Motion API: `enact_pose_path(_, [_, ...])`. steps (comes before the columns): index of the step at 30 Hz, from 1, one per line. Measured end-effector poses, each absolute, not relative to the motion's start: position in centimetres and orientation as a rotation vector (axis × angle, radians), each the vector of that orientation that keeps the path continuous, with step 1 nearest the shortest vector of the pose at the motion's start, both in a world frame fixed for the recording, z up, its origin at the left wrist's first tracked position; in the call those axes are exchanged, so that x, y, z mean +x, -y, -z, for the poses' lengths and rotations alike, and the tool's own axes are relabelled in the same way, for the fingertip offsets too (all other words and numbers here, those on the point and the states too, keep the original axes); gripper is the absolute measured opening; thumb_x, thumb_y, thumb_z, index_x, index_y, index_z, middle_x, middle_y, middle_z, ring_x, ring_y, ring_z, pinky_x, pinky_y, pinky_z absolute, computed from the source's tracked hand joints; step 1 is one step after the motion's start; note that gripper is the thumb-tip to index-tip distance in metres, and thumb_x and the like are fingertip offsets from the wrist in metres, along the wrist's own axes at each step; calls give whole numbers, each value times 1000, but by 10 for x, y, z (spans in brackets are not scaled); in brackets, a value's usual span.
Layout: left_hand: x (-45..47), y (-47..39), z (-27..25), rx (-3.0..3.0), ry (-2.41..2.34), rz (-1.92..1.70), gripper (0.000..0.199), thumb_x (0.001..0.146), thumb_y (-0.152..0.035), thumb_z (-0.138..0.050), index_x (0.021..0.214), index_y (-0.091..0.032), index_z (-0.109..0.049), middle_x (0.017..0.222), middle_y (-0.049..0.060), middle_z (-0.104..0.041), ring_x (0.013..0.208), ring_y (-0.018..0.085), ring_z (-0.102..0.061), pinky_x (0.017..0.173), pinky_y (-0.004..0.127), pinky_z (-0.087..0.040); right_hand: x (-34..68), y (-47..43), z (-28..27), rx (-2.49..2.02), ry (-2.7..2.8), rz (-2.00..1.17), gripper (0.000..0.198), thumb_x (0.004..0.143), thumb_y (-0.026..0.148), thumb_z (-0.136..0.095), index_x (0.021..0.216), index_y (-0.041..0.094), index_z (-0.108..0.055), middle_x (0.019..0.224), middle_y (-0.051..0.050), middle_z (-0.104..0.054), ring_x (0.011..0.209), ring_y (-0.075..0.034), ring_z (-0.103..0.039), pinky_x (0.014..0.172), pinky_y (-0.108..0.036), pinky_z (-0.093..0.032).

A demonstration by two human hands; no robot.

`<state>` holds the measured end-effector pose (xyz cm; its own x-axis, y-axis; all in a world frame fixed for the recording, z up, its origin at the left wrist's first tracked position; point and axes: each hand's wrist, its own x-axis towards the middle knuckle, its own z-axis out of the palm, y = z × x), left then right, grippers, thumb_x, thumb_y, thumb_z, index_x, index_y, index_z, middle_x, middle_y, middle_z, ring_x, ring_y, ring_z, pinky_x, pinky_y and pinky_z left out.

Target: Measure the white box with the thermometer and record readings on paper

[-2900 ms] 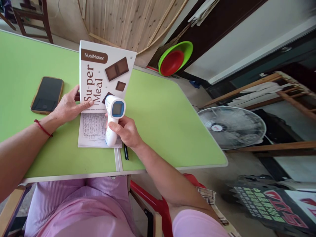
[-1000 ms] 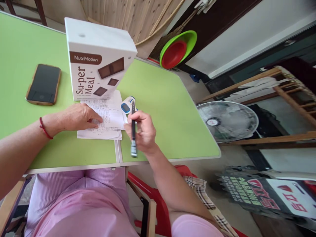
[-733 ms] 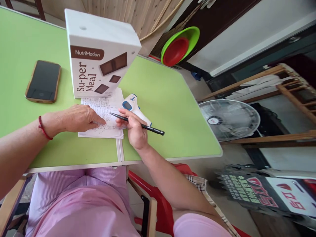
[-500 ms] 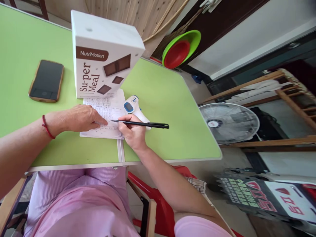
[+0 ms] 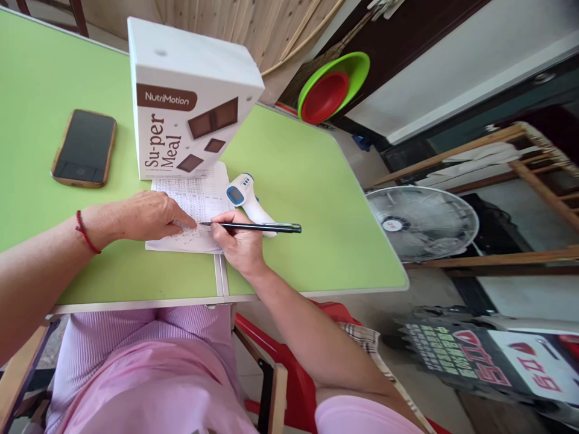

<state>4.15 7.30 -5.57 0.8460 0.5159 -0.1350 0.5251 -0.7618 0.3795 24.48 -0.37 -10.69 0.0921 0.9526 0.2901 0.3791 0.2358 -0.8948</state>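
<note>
My right hand (image 5: 242, 244) grips a black pen (image 5: 271, 228), its tip at the handwritten paper (image 5: 208, 208) beside my left index fingertip. With index finger and thumb stretched out and apart, my left hand (image 5: 147, 216) rests on the paper's left side and holds nothing. Part of the sheet lies under the hands, and its far edge meets the foot of a white NutriMotion box (image 5: 199, 69). Just beyond my right hand lies a white and blue infrared thermometer (image 5: 256, 211), partly hidden by the pen and fingers.
A phone in a brown case (image 5: 85, 147) lies on the green table (image 5: 307, 181), left of the box. Off the table's right side are a standing fan (image 5: 420, 226), wooden racks and green and red basins (image 5: 325, 96). A red chair (image 5: 289, 374) stands below right.
My right hand has shifted slightly left with the pen, bringing its tip closer to my left index fingertip. My left hand stays almost where it was.
</note>
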Motion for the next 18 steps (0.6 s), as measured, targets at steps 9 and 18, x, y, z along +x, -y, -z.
enact_pose_path(9, [44, -72, 54, 2596, -823, 111, 39, 89, -16, -60, 122, -31, -72, 77, 1, -74, 62, 15, -58, 57, 25, -36, 245, 4, 106, -1322, 1521, -668, 3, 75, 25, -60, 75, 22, -61, 60, 5, -55, 53, -10, -45, 52, -25, -41])
enact_pose_path(18, [44, -71, 53, 2589, -828, 115, 38, 89, -15, -60, 120, -31, -73, 79, 0, -74, 63, 15, -60, 57, 24, -36, 245, 4, 108, -1333, 1476, -656, 5, 75, 26, -59, 74, 21, -60, 61, 4, -55, 52, -10, -45, 51, -25, -40])
